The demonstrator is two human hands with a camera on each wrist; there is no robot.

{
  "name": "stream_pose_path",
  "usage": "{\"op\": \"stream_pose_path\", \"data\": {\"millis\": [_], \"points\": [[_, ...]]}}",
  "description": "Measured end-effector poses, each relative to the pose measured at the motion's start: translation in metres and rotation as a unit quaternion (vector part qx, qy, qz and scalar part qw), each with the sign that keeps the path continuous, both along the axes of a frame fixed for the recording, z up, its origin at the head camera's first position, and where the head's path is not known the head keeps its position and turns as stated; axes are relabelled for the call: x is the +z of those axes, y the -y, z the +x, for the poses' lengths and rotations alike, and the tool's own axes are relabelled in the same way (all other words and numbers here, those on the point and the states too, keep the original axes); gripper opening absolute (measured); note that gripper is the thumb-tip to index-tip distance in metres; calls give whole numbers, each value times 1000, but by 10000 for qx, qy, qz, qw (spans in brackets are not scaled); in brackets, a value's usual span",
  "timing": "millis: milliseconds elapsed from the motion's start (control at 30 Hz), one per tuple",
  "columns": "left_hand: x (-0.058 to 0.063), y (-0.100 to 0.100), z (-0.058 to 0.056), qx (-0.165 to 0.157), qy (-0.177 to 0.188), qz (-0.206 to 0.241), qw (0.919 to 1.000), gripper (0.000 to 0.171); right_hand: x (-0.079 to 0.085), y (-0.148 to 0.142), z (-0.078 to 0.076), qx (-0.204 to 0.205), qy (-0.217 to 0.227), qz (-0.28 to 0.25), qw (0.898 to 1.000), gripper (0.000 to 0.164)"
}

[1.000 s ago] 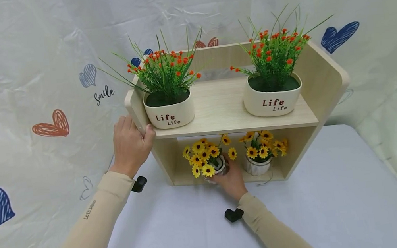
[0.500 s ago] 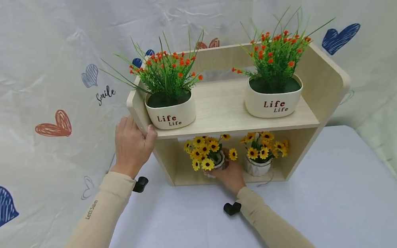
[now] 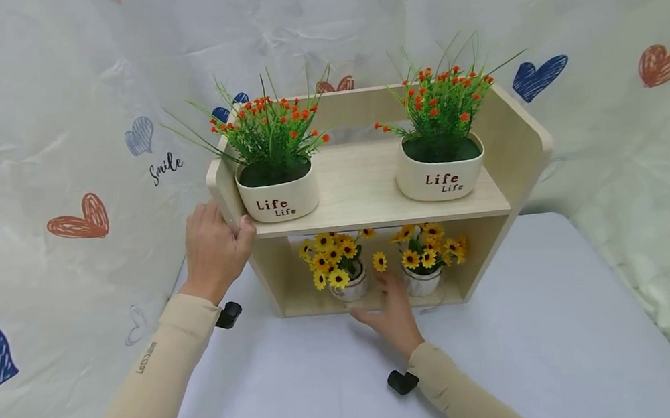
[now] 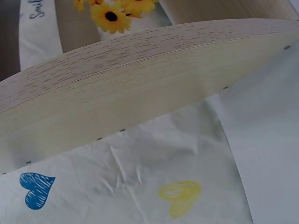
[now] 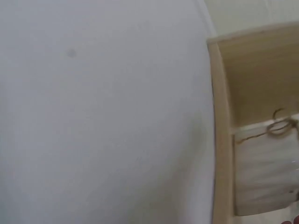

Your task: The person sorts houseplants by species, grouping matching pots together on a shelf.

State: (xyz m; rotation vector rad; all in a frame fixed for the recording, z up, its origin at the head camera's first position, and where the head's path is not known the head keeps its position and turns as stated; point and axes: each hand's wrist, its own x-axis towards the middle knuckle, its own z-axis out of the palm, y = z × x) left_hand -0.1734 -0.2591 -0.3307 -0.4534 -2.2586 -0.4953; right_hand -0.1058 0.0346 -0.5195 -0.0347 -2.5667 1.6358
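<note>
My left hand (image 3: 212, 251) grips the left side panel of a two-tier wooden shelf (image 3: 358, 193), its thumb at the front edge. Just in front of the lower tier, my right hand (image 3: 392, 314) has its thumb and fingers spread with nothing held. Beside it, a small whitish pot of yellow artificial sunflowers (image 3: 349, 290) stands in the lower left part of the shelf. A second sunflower pot (image 3: 423, 282) is to its right, behind my right hand; in the right wrist view a pale pot (image 5: 266, 168) shows a twine bow.
Two cream oval planters, a left one (image 3: 278, 197) and a right one (image 3: 441, 175), with grass and orange flowers stand on the upper tier. The shelf rests on a white-covered table (image 3: 304, 387). Behind hangs a white sheet (image 3: 57, 94) printed with hearts.
My right hand has let go of the left sunflower pot and drawn back toward the front, its fingers now spread. The left hand keeps its hold on the shelf. The view has shifted slightly.
</note>
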Motion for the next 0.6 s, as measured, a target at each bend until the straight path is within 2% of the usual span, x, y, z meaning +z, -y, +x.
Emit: {"op": "stream_pose_path", "data": {"millis": [100,167,233,300,400,500,600], "points": [[-2,1,-3,37,25,-25,10000,39,11,-10,18,208,-366,169,9990,70],[-4,1,-4,79,79,-50,9999,39,19,-22,28,428,-933,397,9939,45],[-5,2,-4,144,149,-60,9998,41,27,-37,35,738,-1646,613,9817,23],[-6,4,-4,143,203,-82,9997,44,36,-55,41,978,-2365,714,9641,21],[-9,10,-3,8,169,-79,9998,49,52,-88,47,1038,-3186,688,9397,30],[-14,21,-1,-178,80,-105,9998,51,71,-126,53,582,-3628,759,9269,33],[-23,37,2,-154,128,-116,9997,50,87,-165,57,-86,-3810,938,9198,29]]}}
